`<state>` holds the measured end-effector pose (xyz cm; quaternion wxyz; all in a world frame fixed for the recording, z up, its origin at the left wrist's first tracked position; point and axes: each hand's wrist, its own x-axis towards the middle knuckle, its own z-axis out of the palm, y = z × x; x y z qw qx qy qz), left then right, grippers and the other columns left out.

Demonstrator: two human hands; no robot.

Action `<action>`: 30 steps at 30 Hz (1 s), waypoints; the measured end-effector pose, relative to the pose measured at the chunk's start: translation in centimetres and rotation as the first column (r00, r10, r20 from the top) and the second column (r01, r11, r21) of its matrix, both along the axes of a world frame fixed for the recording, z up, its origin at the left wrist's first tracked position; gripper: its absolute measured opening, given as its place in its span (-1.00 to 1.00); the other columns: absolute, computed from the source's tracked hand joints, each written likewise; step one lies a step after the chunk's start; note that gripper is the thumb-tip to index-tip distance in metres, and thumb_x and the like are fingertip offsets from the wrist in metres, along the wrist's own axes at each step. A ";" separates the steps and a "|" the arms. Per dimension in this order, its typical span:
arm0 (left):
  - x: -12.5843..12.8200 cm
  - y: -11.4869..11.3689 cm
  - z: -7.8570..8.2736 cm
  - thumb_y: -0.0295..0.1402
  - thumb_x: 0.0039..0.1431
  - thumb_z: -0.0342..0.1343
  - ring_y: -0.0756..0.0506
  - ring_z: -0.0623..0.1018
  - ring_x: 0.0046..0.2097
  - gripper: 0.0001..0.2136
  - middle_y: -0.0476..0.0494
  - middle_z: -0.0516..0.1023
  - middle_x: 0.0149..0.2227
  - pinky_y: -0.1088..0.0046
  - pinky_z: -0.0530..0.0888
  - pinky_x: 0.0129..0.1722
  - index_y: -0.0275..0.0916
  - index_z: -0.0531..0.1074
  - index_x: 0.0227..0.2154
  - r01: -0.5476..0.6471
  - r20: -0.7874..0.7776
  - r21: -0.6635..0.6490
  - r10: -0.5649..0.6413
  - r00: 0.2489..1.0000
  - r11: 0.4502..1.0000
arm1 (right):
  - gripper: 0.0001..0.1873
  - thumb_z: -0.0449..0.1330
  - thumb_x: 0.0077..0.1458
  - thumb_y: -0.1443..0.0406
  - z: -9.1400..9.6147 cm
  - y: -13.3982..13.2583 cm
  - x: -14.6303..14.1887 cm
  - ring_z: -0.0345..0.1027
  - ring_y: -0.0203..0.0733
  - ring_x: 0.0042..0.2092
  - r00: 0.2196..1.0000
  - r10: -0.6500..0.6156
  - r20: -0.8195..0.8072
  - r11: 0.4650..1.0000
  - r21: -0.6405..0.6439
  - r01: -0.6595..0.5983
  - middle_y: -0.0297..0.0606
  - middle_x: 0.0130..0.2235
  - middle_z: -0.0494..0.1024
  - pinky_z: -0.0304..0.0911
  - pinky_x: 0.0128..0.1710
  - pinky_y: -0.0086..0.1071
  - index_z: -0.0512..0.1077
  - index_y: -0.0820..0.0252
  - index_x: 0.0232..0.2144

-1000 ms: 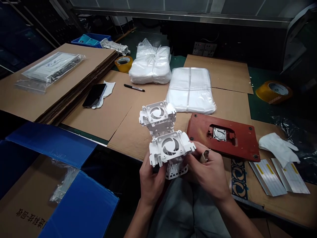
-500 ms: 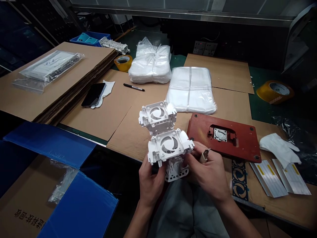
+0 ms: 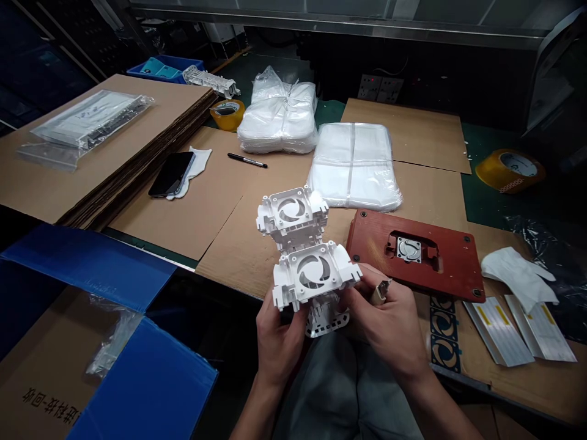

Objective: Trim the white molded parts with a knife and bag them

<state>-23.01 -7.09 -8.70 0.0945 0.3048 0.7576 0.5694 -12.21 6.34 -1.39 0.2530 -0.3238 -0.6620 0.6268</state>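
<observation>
A white plastic fan housing part (image 3: 314,275) with two round fan openings is held over my lap at the table's front edge. My left hand (image 3: 277,336) grips its lower left side. From the right, my right hand (image 3: 389,324) grips the same part and also pinches a small beige tool (image 3: 380,292) between its fingers. The part's far fan section (image 3: 291,215) reaches over the cardboard. Just right of it lies a red fixture plate (image 3: 440,260) with a metal insert (image 3: 408,249) in its recess.
Two stacks of clear plastic bags (image 3: 353,165) lie behind the part, with a black pen (image 3: 247,161), a phone (image 3: 172,174) and yellow tape rolls (image 3: 509,168). White gloves (image 3: 518,275) and label strips (image 3: 498,330) sit at right. An open blue-flapped carton (image 3: 142,379) stands at lower left.
The white part has shifted and tilted slightly in my hands; both hands keep their grip. The view has drifted a little.
</observation>
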 end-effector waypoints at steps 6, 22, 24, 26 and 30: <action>0.1 0.0 0.0 -0.37 0.24 0.23 -0.15 0.61 -0.14 -0.81 -0.10 0.64 -0.13 0.39 0.51 -0.11 -0.16 0.55 -0.09 -0.005 0.001 -0.003 0.005 1.000 1.000 | -0.79 0.21 0.20 0.32 0.1 0.0 0.1 0.34 -0.28 -0.36 1.000 -0.003 -0.004 1.000 0.004 0.003 -0.37 -0.45 0.45 0.28 -0.39 -0.51 0.63 0.21 -0.19; -2.7 2.3 0.1 -0.22 0.28 0.19 -0.17 0.60 -0.12 -0.81 -0.12 0.63 -0.18 0.35 0.52 -0.10 -0.16 0.55 -0.12 -0.063 0.020 0.041 0.062 0.998 0.997 | -0.61 0.26 0.23 0.19 -1.3 1.1 -3.1 0.50 0.01 0.04 0.993 -0.001 -0.120 0.998 -0.070 -0.007 -0.12 0.04 0.62 0.44 -0.09 -0.30 0.56 0.16 0.08; -3.1 2.7 0.2 -0.21 0.28 0.20 -0.16 0.60 -0.12 -0.81 -0.12 0.62 -0.18 0.37 0.51 -0.11 -0.16 0.54 -0.13 -0.071 0.022 0.055 0.069 0.997 0.996 | -0.57 0.26 0.23 0.13 -1.4 1.3 -3.6 0.52 0.01 0.00 0.993 -0.007 -0.122 0.999 -0.046 0.001 -0.10 0.03 0.63 0.45 -0.11 -0.30 0.56 0.19 0.07; -3.5 2.9 0.1 -0.20 0.28 0.19 -0.17 0.60 -0.12 -0.81 -0.12 0.62 -0.19 0.37 0.51 -0.11 -0.17 0.55 -0.15 -0.069 0.028 0.065 0.067 0.997 0.996 | -0.54 0.26 0.22 0.08 -1.5 1.4 -4.0 0.53 0.01 -0.03 0.992 -0.011 -0.124 1.000 -0.021 0.009 -0.08 0.02 0.64 0.46 -0.10 -0.29 0.57 0.21 0.06; -4.5 3.1 0.1 -0.19 0.30 0.16 -0.19 0.59 -0.06 -0.78 -0.15 0.62 -0.12 0.35 0.52 -0.08 -0.16 0.54 -0.10 -0.059 0.035 0.078 0.056 0.998 0.995 | -0.45 0.25 0.21 0.01 -1.7 1.4 -4.9 0.50 0.10 0.05 0.988 -0.011 -0.156 1.000 -0.021 0.008 -0.03 0.04 0.63 0.45 -0.01 -0.21 0.55 0.24 0.09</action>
